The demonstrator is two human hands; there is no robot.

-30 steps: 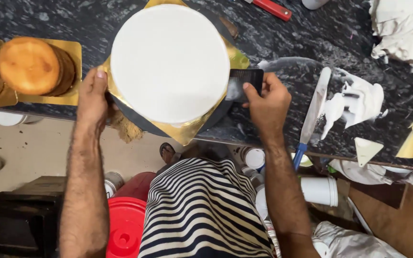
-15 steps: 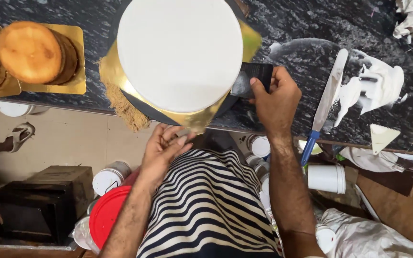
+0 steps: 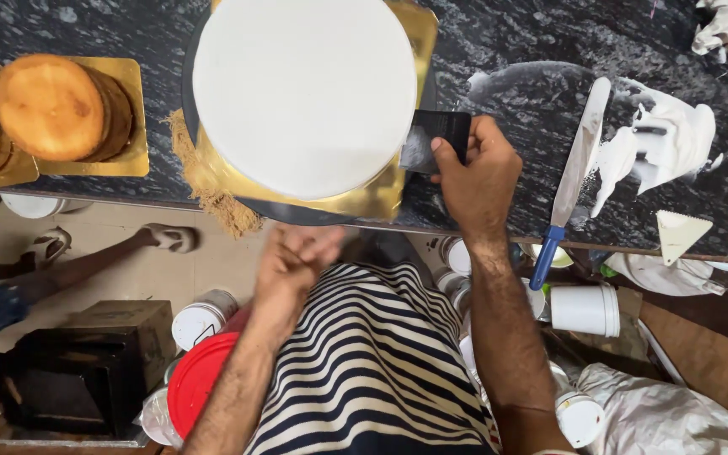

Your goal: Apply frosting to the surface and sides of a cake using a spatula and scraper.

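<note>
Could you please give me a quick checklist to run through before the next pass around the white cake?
1. Scraper against the side of the white cake: ok, its edge meets the side.
2. Right hand grips the scraper firmly: ok.
3. Left hand on the gold board: not ok, it is blurred below the counter edge.
4. Cake top smooth: ok.
5. Palette knife clear of the work: ok, it lies apart to the right.
6. Crumbs beside the board: not ok.

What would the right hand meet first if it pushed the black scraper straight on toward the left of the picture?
Most likely the side of the white frosted cake: the right hand holds the black scraper with its edge at or against the cake's right flank. From above, I cannot tell whether they already touch.
</note>
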